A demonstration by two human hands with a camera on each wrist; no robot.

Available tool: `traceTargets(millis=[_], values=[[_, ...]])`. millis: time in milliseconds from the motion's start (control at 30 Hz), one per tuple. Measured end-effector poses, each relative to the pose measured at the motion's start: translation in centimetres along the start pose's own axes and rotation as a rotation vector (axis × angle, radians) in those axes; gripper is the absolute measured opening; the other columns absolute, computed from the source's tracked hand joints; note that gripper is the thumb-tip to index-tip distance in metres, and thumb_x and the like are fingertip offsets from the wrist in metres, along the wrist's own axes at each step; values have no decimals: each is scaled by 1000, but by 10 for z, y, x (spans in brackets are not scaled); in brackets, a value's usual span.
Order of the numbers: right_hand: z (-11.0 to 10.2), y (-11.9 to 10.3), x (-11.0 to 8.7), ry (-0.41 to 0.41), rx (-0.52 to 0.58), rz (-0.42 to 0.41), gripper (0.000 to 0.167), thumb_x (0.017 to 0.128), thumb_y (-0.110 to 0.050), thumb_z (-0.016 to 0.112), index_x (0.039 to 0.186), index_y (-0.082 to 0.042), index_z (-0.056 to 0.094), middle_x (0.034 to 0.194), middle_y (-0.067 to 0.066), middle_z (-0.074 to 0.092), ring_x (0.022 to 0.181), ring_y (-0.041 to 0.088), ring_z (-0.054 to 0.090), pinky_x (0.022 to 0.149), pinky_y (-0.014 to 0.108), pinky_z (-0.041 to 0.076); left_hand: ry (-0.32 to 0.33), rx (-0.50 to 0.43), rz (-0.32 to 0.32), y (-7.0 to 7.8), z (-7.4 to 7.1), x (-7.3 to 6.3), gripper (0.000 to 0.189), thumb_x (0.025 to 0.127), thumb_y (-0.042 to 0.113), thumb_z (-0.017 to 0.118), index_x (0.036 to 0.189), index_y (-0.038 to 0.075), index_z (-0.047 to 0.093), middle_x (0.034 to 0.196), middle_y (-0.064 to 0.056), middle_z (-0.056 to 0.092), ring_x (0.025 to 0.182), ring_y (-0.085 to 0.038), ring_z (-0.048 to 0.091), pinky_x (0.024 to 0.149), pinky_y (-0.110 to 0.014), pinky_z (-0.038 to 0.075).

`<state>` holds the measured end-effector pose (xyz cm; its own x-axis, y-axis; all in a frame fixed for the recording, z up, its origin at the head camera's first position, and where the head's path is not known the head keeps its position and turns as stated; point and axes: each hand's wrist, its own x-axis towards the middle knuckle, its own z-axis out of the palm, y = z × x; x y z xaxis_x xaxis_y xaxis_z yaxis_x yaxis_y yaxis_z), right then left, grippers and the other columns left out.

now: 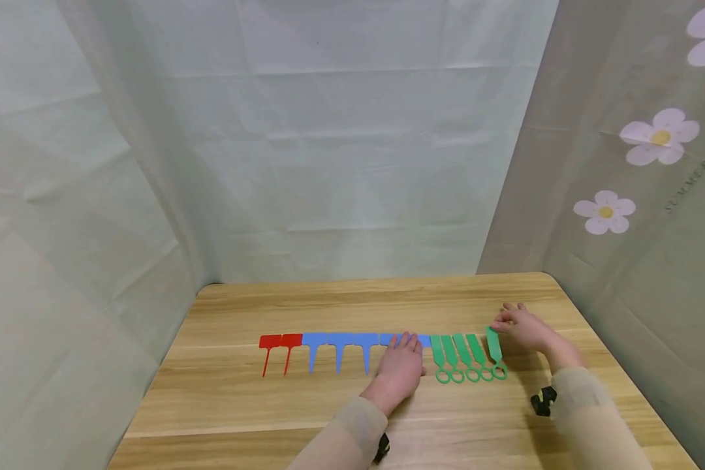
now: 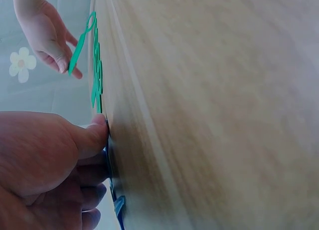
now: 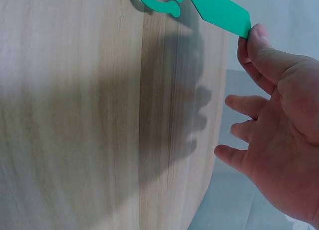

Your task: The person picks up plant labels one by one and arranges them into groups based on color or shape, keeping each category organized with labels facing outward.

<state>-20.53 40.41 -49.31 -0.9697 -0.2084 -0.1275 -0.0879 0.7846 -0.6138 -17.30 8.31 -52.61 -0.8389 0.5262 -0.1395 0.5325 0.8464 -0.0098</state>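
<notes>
My right hand pinches the wide end of a green ring-ended plant label between thumb and forefinger. That end tilts up, while its open ring points toward me, low over the wood. Several like green labels lie side by side just left of it, rings nearest me. My left hand rests over the right part of a row of blue T-shaped plant labels, fingers extended across them and partly hiding them. In the left wrist view, the thumb tip touches down beside the green labels.
Two red T-shaped labels continue the row at its left end, stems toward me. All lie on a wood-grain table. Pale fabric hangs behind and at both sides, with printed flowers on the right.
</notes>
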Motion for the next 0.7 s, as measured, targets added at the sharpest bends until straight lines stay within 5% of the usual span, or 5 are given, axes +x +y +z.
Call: traceTargets(millis=[700], values=[[7, 3, 3, 33, -42, 11, 23, 108, -21, 64, 102, -2, 75, 156, 55, 20, 143, 80, -3, 111, 88, 4, 0, 15, -3, 0, 1, 0, 59, 111, 42, 55, 161, 11, 50, 169, -1, 41, 159, -20, 31, 130, -40, 25]])
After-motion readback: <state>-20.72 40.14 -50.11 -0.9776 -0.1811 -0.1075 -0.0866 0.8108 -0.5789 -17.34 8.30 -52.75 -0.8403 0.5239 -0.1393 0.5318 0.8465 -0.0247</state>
